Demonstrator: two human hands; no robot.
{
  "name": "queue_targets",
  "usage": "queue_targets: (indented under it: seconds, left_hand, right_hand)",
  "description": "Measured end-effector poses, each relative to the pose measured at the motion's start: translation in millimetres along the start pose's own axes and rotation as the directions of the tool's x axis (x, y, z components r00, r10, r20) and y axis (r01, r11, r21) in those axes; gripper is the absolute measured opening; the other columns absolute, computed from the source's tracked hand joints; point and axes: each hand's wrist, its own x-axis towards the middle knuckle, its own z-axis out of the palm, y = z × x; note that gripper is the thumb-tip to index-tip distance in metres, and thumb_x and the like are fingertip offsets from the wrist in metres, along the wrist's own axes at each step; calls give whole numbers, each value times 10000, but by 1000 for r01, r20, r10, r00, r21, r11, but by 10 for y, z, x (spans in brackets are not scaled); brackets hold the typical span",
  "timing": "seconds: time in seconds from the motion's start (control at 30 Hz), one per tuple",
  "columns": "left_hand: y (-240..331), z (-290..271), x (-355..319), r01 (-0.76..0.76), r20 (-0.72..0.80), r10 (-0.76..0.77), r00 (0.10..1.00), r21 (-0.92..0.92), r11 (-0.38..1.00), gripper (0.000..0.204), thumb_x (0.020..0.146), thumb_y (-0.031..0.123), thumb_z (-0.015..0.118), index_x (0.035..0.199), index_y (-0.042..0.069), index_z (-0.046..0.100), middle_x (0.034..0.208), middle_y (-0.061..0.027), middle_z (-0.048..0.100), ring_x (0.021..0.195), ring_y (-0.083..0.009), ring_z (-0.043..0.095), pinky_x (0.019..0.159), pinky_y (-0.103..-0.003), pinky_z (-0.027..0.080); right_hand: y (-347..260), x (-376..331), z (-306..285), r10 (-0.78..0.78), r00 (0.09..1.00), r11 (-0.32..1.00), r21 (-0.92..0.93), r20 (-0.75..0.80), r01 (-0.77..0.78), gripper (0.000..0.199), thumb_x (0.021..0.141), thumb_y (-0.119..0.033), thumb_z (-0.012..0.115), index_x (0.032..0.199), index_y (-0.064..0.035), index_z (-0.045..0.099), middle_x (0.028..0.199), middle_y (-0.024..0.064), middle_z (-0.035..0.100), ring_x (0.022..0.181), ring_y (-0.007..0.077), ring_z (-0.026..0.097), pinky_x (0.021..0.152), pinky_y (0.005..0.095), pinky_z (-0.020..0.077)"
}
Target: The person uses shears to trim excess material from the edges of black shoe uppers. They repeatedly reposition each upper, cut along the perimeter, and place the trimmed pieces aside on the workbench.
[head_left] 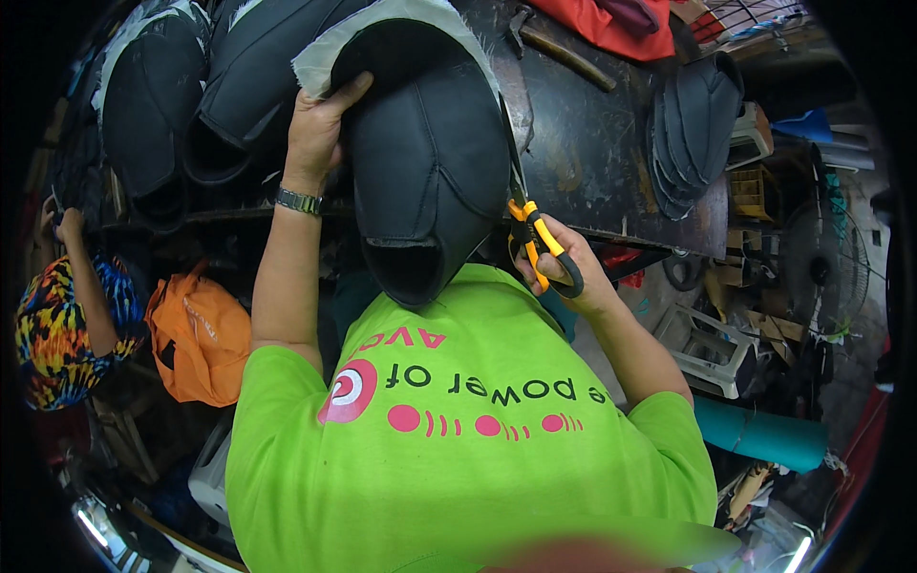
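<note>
My left hand [320,129] grips the upper left edge of a black stitched cover [396,153] that looks like a seat cover, its thumb over the front. White fabric lining [420,10] with a frayed edge sticks out along the cover's top rim. The lower end has an open fold and hangs before my chest. In my right hand [564,258] is a pair of scissors [531,224] with orange and black handles. Their blades point up along the cover's right edge; whether they touch the lining I cannot tell. My left fingers are hidden behind the cover.
More black covers [153,115] lie at the table's left. On the dark table [583,143] are a hammer [564,53], red material [621,24] and a stack of black pieces [697,134]. A stool [702,349] and fan [821,258] stand right. Another person [72,315] works far left.
</note>
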Motion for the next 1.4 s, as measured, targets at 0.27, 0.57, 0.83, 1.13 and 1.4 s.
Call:
queue_targets:
  seconds: [0.27,0.57,0.83,1.13,1.4]
  left_hand:
    - [-38,4,4,65,20,-65,998,-47,997,297,911,-20,676,1199,52,684,1135,-54,715,1001,-152,681,896,-299,539]
    - [-66,21,-4,93,11,-92,996,-52,994,293,912,-17,676,1196,53,685,1126,-52,716,1001,-155,681,891,-307,542]
    - [81,85,-22,85,-7,-86,996,-88,992,291,909,-18,678,1191,53,686,1115,-47,717,992,-165,684,856,-303,554]
    - [34,21,-19,118,80,-114,990,-55,991,291,929,-17,647,1211,50,677,1171,-70,701,1042,-182,671,920,-317,530]
    - [15,36,-46,91,49,-89,995,-51,994,272,907,-3,690,1175,40,696,1112,-56,723,981,-147,684,887,-290,537]
  right_hand:
    - [125,-47,95,-38,999,991,126,-22,41,444,877,-336,734,1138,-39,533,754,16,543,609,58,513,542,180,453]
    - [123,-75,139,-41,999,989,145,16,38,493,864,-368,739,1162,-40,523,770,28,558,606,58,525,552,186,464]
    - [130,-85,121,-26,998,996,87,50,22,591,856,-482,715,1202,-48,510,791,43,568,634,77,537,606,198,467]
    - [87,25,128,-107,990,993,65,92,102,842,847,-597,701,1374,7,440,856,47,570,739,93,555,671,223,479]
    - [60,22,122,-93,994,995,-17,54,94,691,854,-444,688,1331,3,466,855,46,568,713,93,554,669,225,491]
